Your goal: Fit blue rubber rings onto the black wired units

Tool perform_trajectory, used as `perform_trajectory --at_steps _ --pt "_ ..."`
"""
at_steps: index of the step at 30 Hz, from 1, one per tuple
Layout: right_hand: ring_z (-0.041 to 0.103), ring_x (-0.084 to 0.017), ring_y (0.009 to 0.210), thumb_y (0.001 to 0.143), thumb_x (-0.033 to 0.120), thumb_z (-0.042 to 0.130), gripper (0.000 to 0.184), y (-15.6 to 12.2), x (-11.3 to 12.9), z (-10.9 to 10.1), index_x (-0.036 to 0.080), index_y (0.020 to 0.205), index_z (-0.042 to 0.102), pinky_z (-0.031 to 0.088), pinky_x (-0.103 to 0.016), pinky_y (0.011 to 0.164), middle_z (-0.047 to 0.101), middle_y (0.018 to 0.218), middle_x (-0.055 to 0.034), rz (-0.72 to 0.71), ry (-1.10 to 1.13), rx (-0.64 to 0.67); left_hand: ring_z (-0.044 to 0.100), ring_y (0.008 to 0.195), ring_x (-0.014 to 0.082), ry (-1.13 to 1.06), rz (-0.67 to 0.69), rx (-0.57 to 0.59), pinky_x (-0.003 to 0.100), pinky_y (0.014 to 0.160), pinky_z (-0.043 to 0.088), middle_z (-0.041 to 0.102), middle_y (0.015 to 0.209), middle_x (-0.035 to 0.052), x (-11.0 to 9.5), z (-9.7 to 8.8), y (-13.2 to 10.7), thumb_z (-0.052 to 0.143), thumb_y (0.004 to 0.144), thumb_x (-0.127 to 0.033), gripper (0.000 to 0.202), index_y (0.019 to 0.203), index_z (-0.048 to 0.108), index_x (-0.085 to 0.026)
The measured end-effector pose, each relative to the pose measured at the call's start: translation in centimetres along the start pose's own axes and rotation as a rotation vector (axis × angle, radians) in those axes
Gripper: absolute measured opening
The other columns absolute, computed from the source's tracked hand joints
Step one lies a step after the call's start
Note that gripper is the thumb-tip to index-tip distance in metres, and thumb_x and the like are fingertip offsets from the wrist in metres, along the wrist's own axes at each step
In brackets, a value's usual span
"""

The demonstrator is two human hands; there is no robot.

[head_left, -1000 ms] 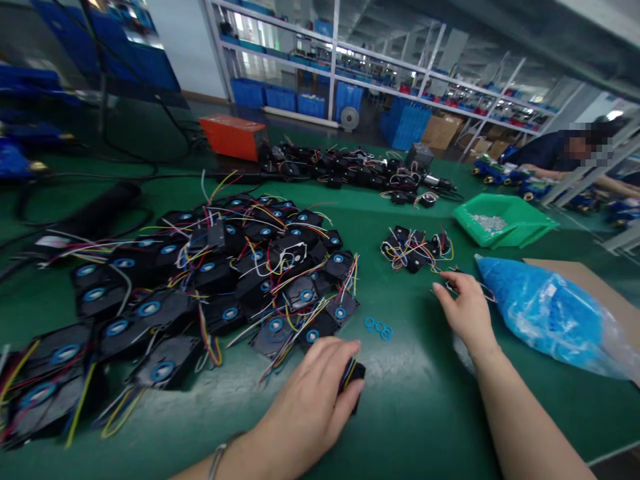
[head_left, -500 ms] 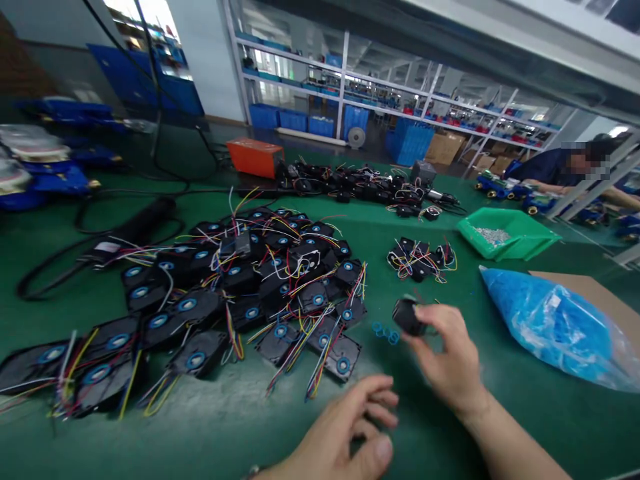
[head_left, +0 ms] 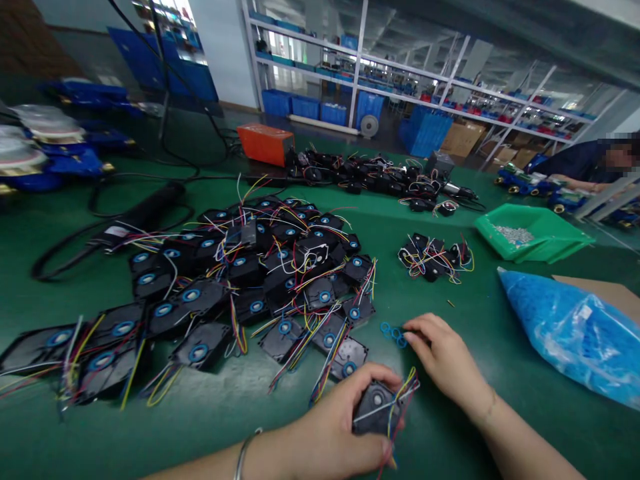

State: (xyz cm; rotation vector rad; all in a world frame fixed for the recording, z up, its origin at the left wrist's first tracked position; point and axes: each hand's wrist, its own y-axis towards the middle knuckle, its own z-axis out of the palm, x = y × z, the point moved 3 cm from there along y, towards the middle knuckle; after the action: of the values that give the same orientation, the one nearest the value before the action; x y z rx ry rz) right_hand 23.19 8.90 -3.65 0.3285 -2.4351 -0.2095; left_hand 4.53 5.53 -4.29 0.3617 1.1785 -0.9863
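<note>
Black wired module (head_left: 376,408) sits clasped in your left hand (head_left: 325,437) near the table's (head_left: 200,417) front edge; your right hand (head_left: 445,360), rid of the part it held a half-second ago, sets its fingertips on the blue rings (head_left: 391,331), pinch not discernible

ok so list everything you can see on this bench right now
wired modules: many, black with blue rings, big pile centre-left
small heap: several, black wired parts, centre-right
far row: many, black wired parts, back of table
blue rings: a few, blue, loose beside the pile
green bin: one, green, right, small pale parts inside
plastic bag: one, blue, right edge
orange box: one, orange, back
table: one, green, under everything
co-worker: one, dark top, far right
held module: one, black, in left hand
left hand: one, bottom centre, grip shut on held module
right hand: one, bottom right, fingertips at blue rings
</note>
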Motion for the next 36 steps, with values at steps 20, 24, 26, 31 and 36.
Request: perform_trajectory --at_steps 20,24,26,31,36 --pt "0.049 -0.017 0.092 0.084 0.020 0.056 0.006 -2.0 4.0 -0.7 0.024 0.088 0.060 0.042 -0.031 0.078 0.053 0.095 -0.0026 -0.101 0.260 0.127 0.046 0.105 0.0263 0.436 0.185 -0.047 0.041 0.091 0.039 0.047 0.116 0.0085 -0.5 -0.5 0.2 0.076 0.057 -0.033 0.079 0.122 0.033 -0.019" --pt "0.047 -0.017 0.094 0.081 0.015 0.059 0.011 -2.4 5.0 0.3 0.024 0.086 0.061 0.042 -0.032 0.079 0.050 0.096 -0.0026 -0.105 0.273 0.180 0.041 0.114 0.0265 0.389 0.244 -0.013 0.041 0.098 0.032 0.042 0.126 0.0101 -0.6 -0.4 0.3 0.070 0.066 -0.033 0.072 0.124 0.031 -0.018" --pt "0.046 -0.018 0.094 0.080 0.014 0.059 0.011 -2.4 4.9 0.6 0.024 0.085 0.061 0.042 -0.032 0.080 0.048 0.098 -0.0026 -0.086 0.292 0.183 0.040 0.116 0.0262 0.393 0.257 -0.002 0.041 0.099 0.031 0.040 0.128 0.0108 -0.6 -0.4 0.3 0.066 0.071 -0.031 0.068 0.125 0.029 -0.017" --pt "0.044 -0.019 0.102 0.078 0.016 0.061 0.010 -2.5 4.1 1.0 0.025 0.082 0.061 0.039 -0.036 0.088 0.043 0.108 -0.0030 0.036 0.360 0.214 0.040 0.116 0.0248 0.403 0.261 -0.013 0.040 0.097 0.032 0.040 0.126 0.0103 -0.5 -0.5 0.2 0.055 0.076 -0.020 0.056 0.125 0.028 -0.018" --pt "0.039 -0.021 0.111 0.079 0.020 0.060 0.007 -2.6 4.1 1.1 0.026 0.082 0.060 0.032 -0.041 0.096 0.040 0.115 -0.0026 0.128 0.412 0.298 0.041 0.112 0.0221 0.374 0.216 -0.047 0.040 0.095 0.034 0.043 0.119 0.0078 -0.6 -0.8 0.2 0.045 0.082 -0.019 0.038 0.118 0.034 -0.019"
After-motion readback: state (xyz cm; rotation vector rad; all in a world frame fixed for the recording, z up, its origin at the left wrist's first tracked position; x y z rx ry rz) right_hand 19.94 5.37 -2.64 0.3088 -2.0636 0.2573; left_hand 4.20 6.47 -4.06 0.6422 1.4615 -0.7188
